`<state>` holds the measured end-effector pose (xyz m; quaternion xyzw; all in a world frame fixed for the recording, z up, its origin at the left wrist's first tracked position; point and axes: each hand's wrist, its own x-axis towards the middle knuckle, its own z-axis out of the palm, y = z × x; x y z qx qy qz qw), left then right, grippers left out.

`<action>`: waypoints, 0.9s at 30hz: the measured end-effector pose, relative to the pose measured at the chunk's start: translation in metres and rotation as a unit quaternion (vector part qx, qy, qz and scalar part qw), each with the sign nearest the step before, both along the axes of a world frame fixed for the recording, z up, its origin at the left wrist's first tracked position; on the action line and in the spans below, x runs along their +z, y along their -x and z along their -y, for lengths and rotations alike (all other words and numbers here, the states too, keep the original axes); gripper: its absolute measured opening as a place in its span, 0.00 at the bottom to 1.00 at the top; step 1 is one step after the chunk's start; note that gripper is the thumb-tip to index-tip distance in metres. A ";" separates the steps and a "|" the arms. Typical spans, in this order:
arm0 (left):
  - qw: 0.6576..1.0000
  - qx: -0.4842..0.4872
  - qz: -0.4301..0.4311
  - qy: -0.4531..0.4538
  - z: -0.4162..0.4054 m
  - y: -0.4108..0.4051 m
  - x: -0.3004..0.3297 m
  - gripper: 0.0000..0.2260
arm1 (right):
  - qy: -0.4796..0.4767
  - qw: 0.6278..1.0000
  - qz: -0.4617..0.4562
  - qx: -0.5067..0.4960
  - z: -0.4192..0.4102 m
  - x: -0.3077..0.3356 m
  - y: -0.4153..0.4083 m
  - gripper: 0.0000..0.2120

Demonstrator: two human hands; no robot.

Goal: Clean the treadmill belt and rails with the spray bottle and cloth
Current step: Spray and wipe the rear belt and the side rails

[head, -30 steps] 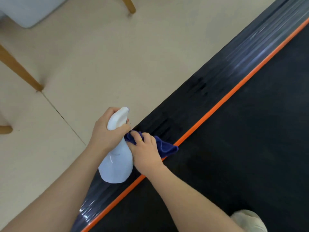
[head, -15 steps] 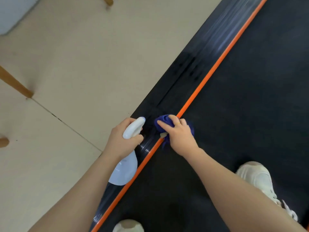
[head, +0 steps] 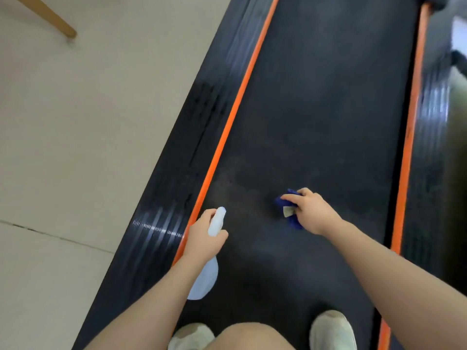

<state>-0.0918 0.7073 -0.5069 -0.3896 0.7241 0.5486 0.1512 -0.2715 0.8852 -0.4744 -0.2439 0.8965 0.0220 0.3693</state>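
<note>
Right hand (head: 312, 214) grips the blue cloth (head: 290, 208), bunched and pressed onto the black belt (head: 316, 109). Left hand (head: 204, 238) is wrapped round the white spray bottle (head: 206, 276) by the orange stripe (head: 227, 130) edging the left rail (head: 177, 173). 2 pale shoes (head: 332, 329) stand on the belt.

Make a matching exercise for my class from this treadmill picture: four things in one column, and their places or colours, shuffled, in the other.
Things:
1. spray bottle
2. cloth
3. stripe
4. chair leg

Descriptions:
A. orange, between belt and left rail
B. blue, under the right hand on the belt
C. wooden, on the beige floor
D. white, gripped by the left hand

Pairs: 1-D, 2-B, 3-A, 4-C
</note>
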 end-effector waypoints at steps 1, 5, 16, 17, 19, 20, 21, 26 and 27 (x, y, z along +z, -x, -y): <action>1.000 0.001 0.007 -0.002 -0.006 0.005 -0.003 0.15 | 0.007 1.000 -0.007 0.002 -0.004 -0.001 0.005 0.22; 0.999 -0.024 0.030 0.004 -0.030 0.023 -0.013 0.10 | 0.022 0.999 -0.028 -0.017 -0.037 -0.006 0.013 0.22; 0.989 -0.117 0.071 -0.048 -0.107 0.068 -0.026 0.12 | 0.078 0.990 0.008 -0.114 -0.128 -0.048 0.028 0.20; 0.993 -0.086 0.071 -0.032 -0.106 0.067 -0.026 0.10 | 0.089 0.991 0.023 -0.100 -0.127 -0.052 0.030 0.19; 0.997 -0.044 0.068 0.005 -0.100 0.060 -0.026 0.10 | 0.124 0.990 0.036 -0.057 -0.119 -0.062 0.031 0.19; 0.997 -0.037 0.062 0.023 -0.097 0.054 -0.024 0.11 | 0.143 0.988 0.037 -0.032 -0.112 -0.067 0.030 0.19; 0.997 -0.037 0.056 0.039 -0.094 0.049 -0.021 0.12 | 0.161 0.986 0.036 -0.006 -0.104 -0.071 0.030 0.20; 0.996 0.001 0.043 0.083 -0.093 0.027 -0.004 0.06 | 0.234 0.969 -0.004 0.073 -0.046 -0.087 0.033 0.20; 0.994 0.012 0.052 0.095 -0.094 0.027 -0.002 0.05 | 0.241 0.967 -0.006 0.083 -0.034 -0.091 0.036 0.20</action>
